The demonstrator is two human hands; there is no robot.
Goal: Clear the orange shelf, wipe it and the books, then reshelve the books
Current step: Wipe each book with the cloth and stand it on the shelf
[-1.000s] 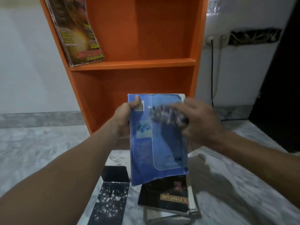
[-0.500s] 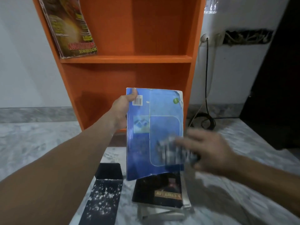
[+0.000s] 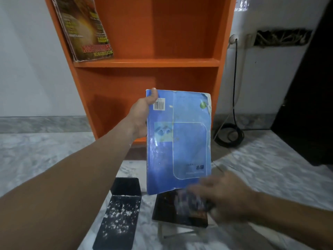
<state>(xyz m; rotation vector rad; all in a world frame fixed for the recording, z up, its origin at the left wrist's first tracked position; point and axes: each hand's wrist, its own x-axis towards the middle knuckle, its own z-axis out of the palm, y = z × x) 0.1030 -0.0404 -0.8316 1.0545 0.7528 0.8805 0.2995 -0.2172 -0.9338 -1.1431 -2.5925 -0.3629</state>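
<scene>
My left hand grips the top left corner of a worn blue book and holds it upright in front of the orange shelf. My right hand, blurred by motion, is below the book's bottom right corner and is shut on a blurred blue-grey cloth. Under it lies a dark book on top of a small stack on the floor. A magazine leans on the shelf's upper board at the left.
A black speckled box lies on the marble floor left of the stack. A black cable hangs from a wall socket and coils on the floor right of the shelf. A dark doorway stands at far right.
My right hand with the cloth swept down the blue book's cover from top to below its bottom edge. The left hand kept the book steady.
</scene>
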